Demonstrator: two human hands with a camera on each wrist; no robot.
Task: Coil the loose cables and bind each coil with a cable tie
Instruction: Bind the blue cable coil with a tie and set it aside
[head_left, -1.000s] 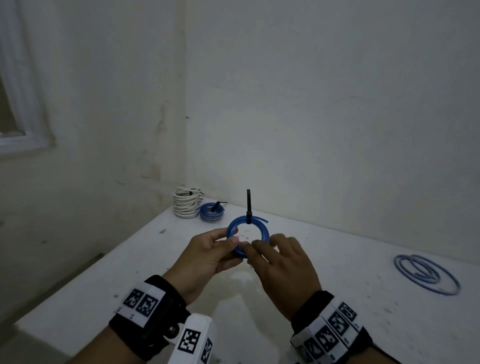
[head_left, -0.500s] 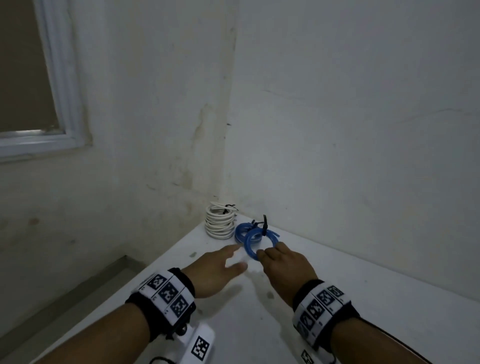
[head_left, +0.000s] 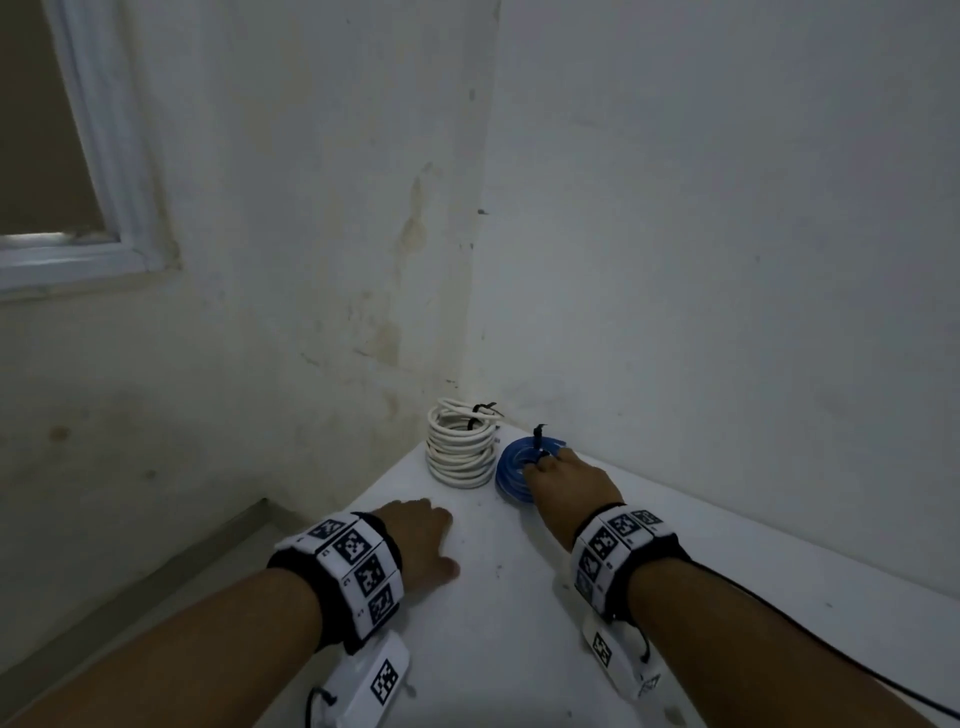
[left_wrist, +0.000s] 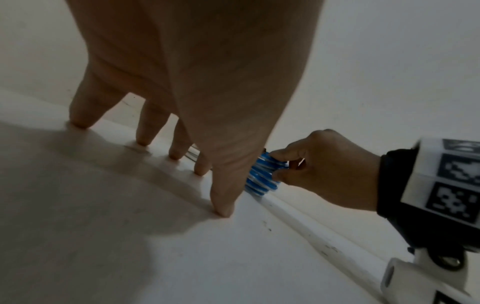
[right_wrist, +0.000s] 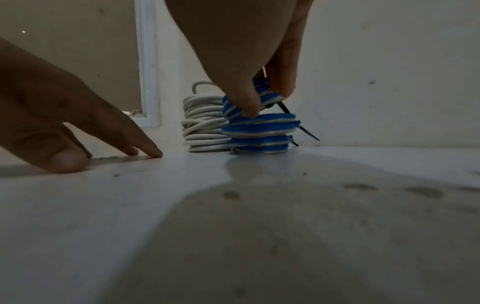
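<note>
A small blue cable coil (head_left: 519, 451) (right_wrist: 267, 96) bound with a black cable tie (head_left: 538, 434) is pinched by my right hand (head_left: 563, 480) (left_wrist: 315, 168). The coil rests tilted on a stack of tied blue coils (right_wrist: 259, 133) in the far corner of the white table (head_left: 519, 597). My left hand (head_left: 421, 540) (left_wrist: 182, 102) holds nothing; its straight fingertips (left_wrist: 221, 209) press on the table, left of the stack. A pile of white tied coils (head_left: 461, 449) (right_wrist: 202, 123) stands just left of the blue ones.
Two walls meet right behind the coils. The table's left edge (head_left: 332, 519) runs close to my left hand, with floor below. A window frame (head_left: 104, 156) is on the left wall. A black wire (head_left: 831, 644) trails along my right forearm.
My right hand carried the tied blue coil from mid-table to the corner and set it on the blue stack. My left hand let go of it and came down onto the table.
</note>
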